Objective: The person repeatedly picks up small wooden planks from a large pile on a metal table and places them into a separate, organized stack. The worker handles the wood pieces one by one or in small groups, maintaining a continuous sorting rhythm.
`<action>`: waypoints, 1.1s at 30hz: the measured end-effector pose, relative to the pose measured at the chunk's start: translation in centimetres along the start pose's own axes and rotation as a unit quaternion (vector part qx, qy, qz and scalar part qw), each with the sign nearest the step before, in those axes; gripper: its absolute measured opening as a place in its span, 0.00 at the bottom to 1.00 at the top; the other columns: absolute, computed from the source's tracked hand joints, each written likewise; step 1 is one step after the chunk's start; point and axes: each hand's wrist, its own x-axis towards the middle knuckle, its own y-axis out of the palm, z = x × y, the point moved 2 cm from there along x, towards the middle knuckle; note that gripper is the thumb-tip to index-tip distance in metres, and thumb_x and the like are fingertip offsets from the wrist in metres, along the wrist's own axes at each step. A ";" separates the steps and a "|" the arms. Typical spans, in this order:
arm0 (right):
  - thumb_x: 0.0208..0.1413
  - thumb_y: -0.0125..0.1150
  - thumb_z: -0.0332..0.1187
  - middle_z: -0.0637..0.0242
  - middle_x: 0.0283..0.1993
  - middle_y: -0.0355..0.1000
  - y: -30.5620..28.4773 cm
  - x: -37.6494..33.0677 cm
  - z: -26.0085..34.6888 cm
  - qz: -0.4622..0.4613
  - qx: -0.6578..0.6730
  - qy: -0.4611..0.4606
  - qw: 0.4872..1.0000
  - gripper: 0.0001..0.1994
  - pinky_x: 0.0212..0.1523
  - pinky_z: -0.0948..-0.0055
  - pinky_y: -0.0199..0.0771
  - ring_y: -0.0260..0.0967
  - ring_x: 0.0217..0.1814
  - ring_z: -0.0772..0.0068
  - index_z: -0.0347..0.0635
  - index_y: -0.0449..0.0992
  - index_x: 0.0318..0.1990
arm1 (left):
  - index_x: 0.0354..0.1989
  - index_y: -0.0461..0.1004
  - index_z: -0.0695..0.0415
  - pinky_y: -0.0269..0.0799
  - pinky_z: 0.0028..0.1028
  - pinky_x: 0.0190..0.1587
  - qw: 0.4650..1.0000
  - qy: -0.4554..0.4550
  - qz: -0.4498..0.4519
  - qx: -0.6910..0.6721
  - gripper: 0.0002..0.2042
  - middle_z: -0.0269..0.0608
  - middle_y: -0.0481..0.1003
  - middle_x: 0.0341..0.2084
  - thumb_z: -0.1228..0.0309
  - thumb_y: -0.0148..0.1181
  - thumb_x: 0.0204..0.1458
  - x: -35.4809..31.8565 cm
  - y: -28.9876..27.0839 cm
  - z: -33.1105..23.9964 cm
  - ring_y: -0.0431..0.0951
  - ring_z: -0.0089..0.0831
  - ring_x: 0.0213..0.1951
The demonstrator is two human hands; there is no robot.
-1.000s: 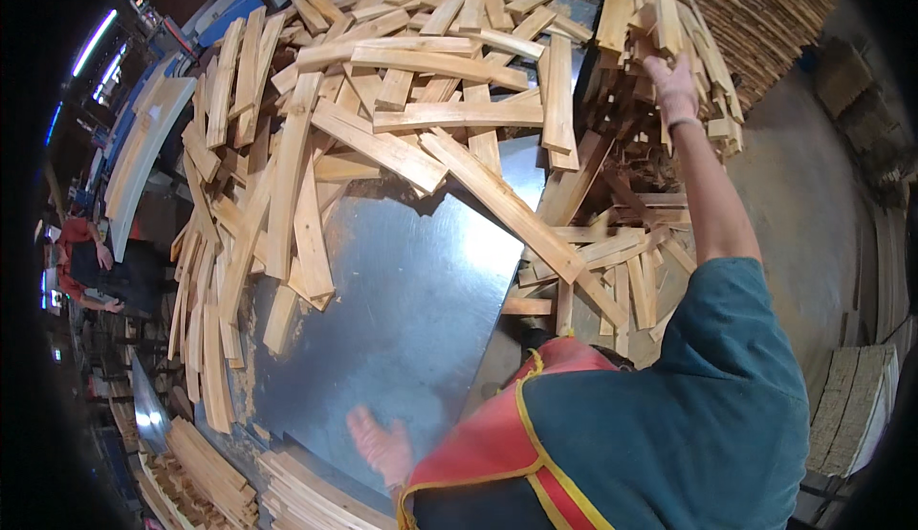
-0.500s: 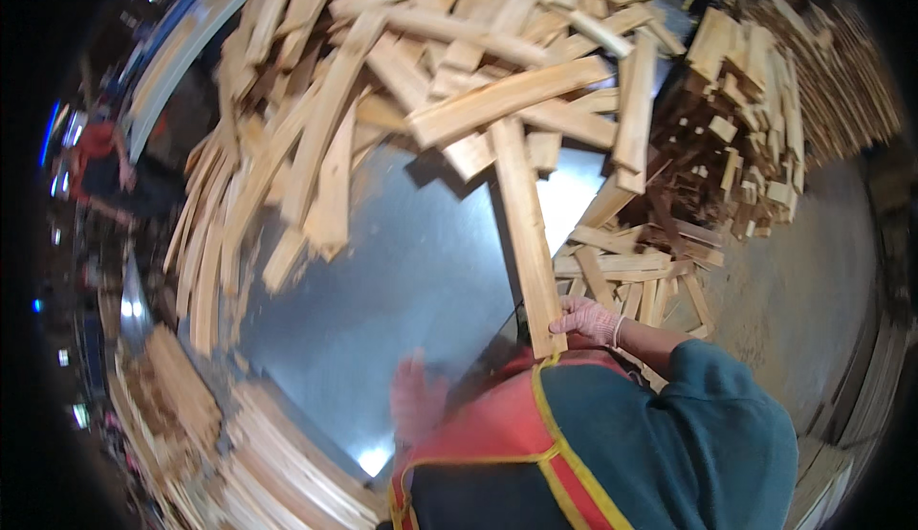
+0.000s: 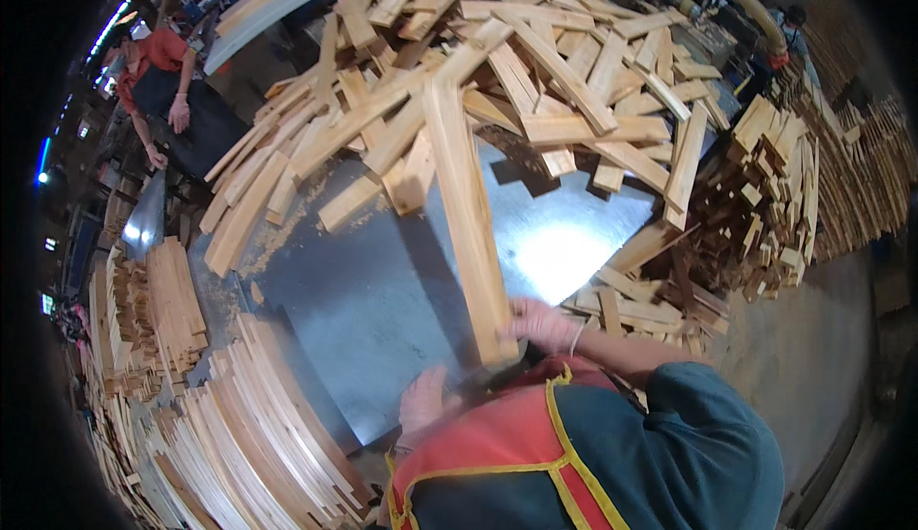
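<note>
My right hand (image 3: 543, 326), in a pale pinkish glove, grips a long wooden board (image 3: 464, 209) close to its near end. The board slants away from me over the metal tabletop (image 3: 354, 286), its far end at the edge of a big heap of loose boards (image 3: 595, 130). Lower and to the left, my gloved left hand (image 3: 422, 403) holds nothing and is in front of my red apron, apart from the board. Its fingers look stretched out, somewhat blurred.
Neat rows of narrow strips (image 3: 251, 425) lie at the lower left beside stacked boards (image 3: 175, 305). At the right are short offcuts (image 3: 636, 310) and tall wood stacks (image 3: 865, 171). A person in a red top (image 3: 164, 47) stands at the far left.
The board in my right hand has shifted left, and its far end now lies further left along the heap. My left hand is slightly lower in relation to the board. The view has also turned.
</note>
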 end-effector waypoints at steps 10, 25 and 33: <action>0.61 0.66 0.43 0.49 0.66 0.71 -22.2 10.5 29.0 -0.363 -0.196 -0.251 0.876 0.36 0.64 0.66 0.72 0.72 0.66 0.61 0.34 0.64 0.72 | 0.74 0.59 0.49 0.64 0.47 0.66 0.997 -0.055 0.052 0.014 0.39 0.46 0.65 0.68 0.50 0.64 0.55 -0.1 1.2 0.9 0.67 0.49 0.67; 0.44 0.73 0.54 0.46 0.48 0.80 -34.1 9.6 20.5 -0.376 -0.353 -0.043 0.856 0.42 0.64 0.56 0.71 0.75 0.58 0.46 0.39 0.71 0.65 | 0.72 0.61 0.58 0.70 0.44 0.62 0.980 0.158 -0.102 0.068 0.37 0.50 0.72 0.62 0.51 0.64 0.59 14.8 -3.1 -5.2 0.72 0.48 0.64; 0.61 0.69 0.51 0.56 0.60 0.72 -17.5 1.9 8.9 -0.189 0.010 -0.002 0.982 0.33 0.63 0.61 0.71 0.69 0.62 0.60 0.36 0.71 0.65 | 0.67 0.65 0.62 0.75 0.31 0.53 0.862 0.106 0.021 -0.494 0.31 0.42 0.74 0.55 0.54 0.63 0.63 29.5 -3.7 -9.6 0.78 0.31 0.53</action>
